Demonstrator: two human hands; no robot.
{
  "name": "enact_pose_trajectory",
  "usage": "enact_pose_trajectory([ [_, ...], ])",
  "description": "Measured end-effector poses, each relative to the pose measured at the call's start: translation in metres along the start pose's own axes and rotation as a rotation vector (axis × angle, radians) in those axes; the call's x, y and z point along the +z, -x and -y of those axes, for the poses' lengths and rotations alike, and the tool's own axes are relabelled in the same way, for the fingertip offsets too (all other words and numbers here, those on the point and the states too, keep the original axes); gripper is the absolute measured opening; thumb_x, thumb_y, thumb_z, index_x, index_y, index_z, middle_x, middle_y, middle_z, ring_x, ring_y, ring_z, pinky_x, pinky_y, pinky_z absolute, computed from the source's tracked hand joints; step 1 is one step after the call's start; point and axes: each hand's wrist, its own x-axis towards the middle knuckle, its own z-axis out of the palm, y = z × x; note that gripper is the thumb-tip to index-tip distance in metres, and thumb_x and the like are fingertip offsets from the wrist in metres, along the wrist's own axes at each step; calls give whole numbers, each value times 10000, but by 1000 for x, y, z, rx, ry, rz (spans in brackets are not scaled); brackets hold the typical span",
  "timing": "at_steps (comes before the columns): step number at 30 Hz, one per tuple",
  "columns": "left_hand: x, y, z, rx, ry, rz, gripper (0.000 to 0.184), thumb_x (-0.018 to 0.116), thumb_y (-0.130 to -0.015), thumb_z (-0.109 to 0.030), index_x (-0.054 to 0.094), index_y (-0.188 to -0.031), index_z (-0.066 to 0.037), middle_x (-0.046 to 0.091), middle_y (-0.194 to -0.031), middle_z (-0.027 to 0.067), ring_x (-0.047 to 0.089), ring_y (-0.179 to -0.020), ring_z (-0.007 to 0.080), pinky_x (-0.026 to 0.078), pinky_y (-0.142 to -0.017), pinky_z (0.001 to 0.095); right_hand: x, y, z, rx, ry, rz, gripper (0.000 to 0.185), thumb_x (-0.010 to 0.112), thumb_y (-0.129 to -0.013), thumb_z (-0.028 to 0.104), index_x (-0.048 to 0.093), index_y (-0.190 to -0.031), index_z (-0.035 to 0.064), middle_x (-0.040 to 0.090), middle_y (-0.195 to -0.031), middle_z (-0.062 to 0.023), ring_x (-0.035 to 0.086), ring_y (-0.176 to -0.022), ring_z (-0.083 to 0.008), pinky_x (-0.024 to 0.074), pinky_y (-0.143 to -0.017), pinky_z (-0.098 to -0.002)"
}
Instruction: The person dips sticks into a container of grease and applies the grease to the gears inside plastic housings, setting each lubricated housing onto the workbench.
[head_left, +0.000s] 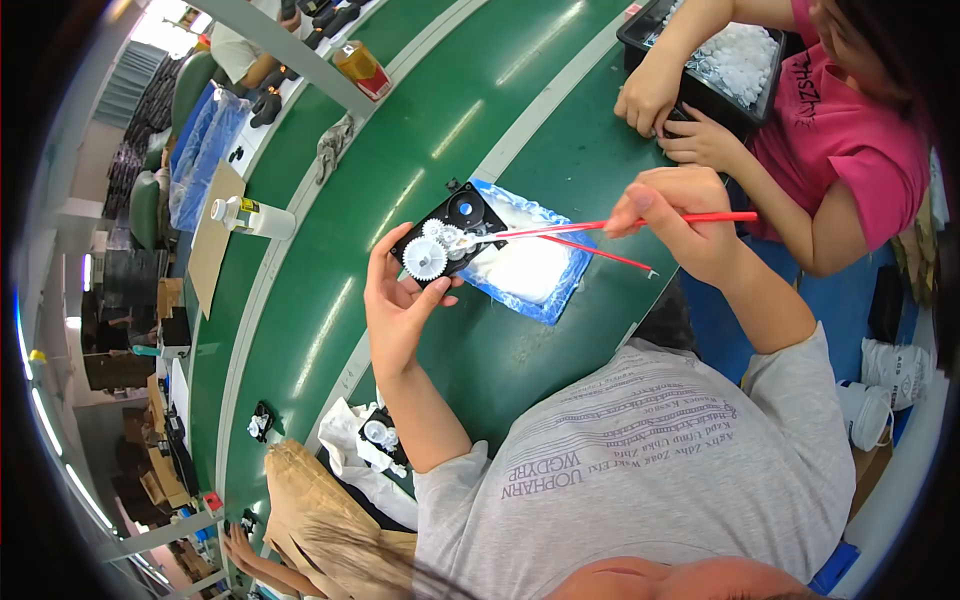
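Note:
My left hand [400, 300] grips a black gearbox housing [467, 208] by its edges, the open side up. White plastic gears [426, 257] sit inside it, the largest near my fingers. Between the fingers of my right hand [685, 220] is a thin red stick [590, 226] with a whitish tip, which reaches the gears; I cannot tell if it is a brush. Below the housing lies a blue-edged plastic bag [548, 310] spread with white paste [525, 270]. A second red stick [605, 254] lies across this bag.
A co-worker in a pink shirt [840, 140] works at a black bin [700, 95] of white parts. More gear housings [380, 432] lie at the lower left, beside a white cloth [345, 430]. A white bottle [255, 217], a rag [333, 148] and a can [362, 70] stand along the green conveyor belt [330, 270].

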Motion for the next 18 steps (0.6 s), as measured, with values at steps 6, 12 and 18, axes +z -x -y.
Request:
enact_pose_trajectory([
  [6,10,1,-2,-9,-37,9,658,665,-771,130,409,-1365,6,545,-1204,173,697,-896,256,599,-652,273,6,6,3,-210,82,-11,259,564,-939,102,690,-737,1,681,-696,-98,644,-598,-200,493,-574,-295],
  [12,8,1,1,-18,-33,14,658,662,-773,131,407,-1367,6,539,-1229,179,695,-907,250,595,-645,269,-1,8,12,-220,93,-27,230,573,-934,93,697,-760,5,675,-691,-93,638,-593,-206,489,-564,-299],
  [18,9,3,-2,-29,-15,50,659,660,-779,128,398,-1372,9,541,-1238,179,696,-899,250,593,-642,268,15,8,2,-297,94,-16,191,584,-909,55,704,-768,8,680,-705,-93,644,-606,-205,502,-557,-305],
])
